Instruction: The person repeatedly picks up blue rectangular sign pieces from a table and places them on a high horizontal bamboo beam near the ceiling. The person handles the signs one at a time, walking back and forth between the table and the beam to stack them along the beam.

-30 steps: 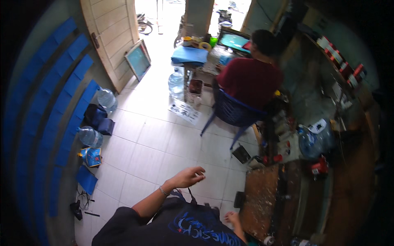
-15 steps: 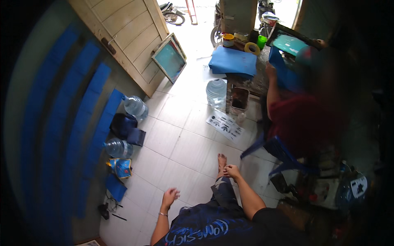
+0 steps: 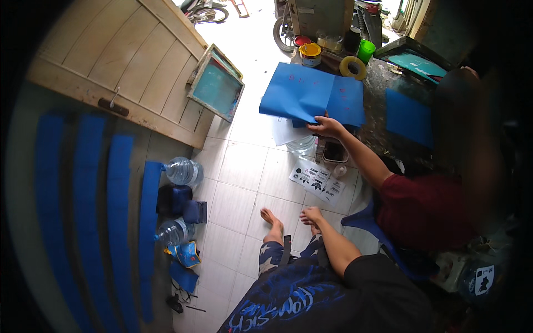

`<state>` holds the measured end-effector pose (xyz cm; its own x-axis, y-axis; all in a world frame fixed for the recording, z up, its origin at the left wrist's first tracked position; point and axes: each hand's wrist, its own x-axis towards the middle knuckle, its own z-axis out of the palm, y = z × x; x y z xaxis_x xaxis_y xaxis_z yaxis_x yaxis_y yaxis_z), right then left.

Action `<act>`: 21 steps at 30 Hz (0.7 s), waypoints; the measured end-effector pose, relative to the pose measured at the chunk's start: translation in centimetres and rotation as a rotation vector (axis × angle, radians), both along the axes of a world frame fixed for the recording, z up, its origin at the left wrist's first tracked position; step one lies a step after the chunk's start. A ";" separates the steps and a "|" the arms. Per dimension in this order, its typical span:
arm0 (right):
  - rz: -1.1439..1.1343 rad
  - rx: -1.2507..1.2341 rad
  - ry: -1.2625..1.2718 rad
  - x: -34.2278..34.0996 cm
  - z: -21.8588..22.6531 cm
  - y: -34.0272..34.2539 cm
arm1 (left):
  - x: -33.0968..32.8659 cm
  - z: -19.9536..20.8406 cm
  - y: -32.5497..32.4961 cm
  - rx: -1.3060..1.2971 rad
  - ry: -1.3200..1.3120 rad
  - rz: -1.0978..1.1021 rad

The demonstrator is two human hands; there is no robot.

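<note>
Lost the left hand from view since half a second earlier; held the right hand (image 3: 312,215) half open, fingers loosely curled, near printed sheets (image 3: 315,181) lying on white floor tiles (image 3: 235,186).

We show one bare right hand (image 3: 312,215), four long blue strips (image 3: 86,194), two clear plastic jugs (image 3: 184,171) alongside, one green cup (image 3: 366,51)

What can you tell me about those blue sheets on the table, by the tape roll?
The blue sheets look thin, smooth and bendable, like paper or plastic, with small red marks on top. They lie overlapping on the cluttered table, in front of the tape roll. A co-worker's hand touches their near edge, where one sheet bulges. Their number is unclear.
</note>
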<state>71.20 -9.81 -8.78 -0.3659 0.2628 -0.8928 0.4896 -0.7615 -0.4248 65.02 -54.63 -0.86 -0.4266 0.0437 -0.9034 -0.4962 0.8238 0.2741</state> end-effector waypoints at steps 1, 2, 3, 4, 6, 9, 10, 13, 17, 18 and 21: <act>-0.054 -0.031 0.029 -1.9 -0.3 1.4 | -2.1 -0.4 1.2 0.009 -0.010 -0.018; -0.136 0.018 0.052 -3.9 -0.4 3.0 | -4.3 -0.7 2.2 0.016 -0.019 -0.042; -0.202 0.024 0.066 -6.1 -0.5 4.6 | -6.8 -1.1 3.1 0.014 -0.030 -0.070; -0.286 0.040 0.129 -8.2 -0.4 6.3 | -9.6 -1.5 4.0 0.010 -0.040 -0.101; -0.494 0.018 0.249 -12.5 0.0 10.1 | -16.3 -2.0 5.9 0.001 -0.060 -0.159; -0.928 0.040 0.410 -17.7 1.3 16.1 | -28.0 -1.5 10.2 0.003 -0.039 -0.261; -1.048 0.142 0.367 -18.8 1.6 17.9 | -31.4 -1.0 12.0 0.018 -0.047 -0.163; -1.212 0.309 0.226 -20.7 2.5 22.5 | -39.3 1.0 18.3 0.183 0.115 -0.160; -1.273 0.216 0.000 -22.5 4.0 24.4 | -42.9 1.5 28.7 0.384 0.025 -0.273; -1.294 0.220 0.035 -23.4 4.7 24.0 | -42.6 1.1 31.4 0.421 -0.039 -0.333; -1.282 -0.049 0.329 -28.3 7.8 21.4 | -38.9 0.1 40.2 0.495 -0.083 -0.706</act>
<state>42.95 11.59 -1.01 -0.0842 0.5528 -0.8291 -0.7034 -0.6223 -0.3435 26.15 -14.48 -0.73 -0.0850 0.6698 -0.7376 0.0524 0.7423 0.6680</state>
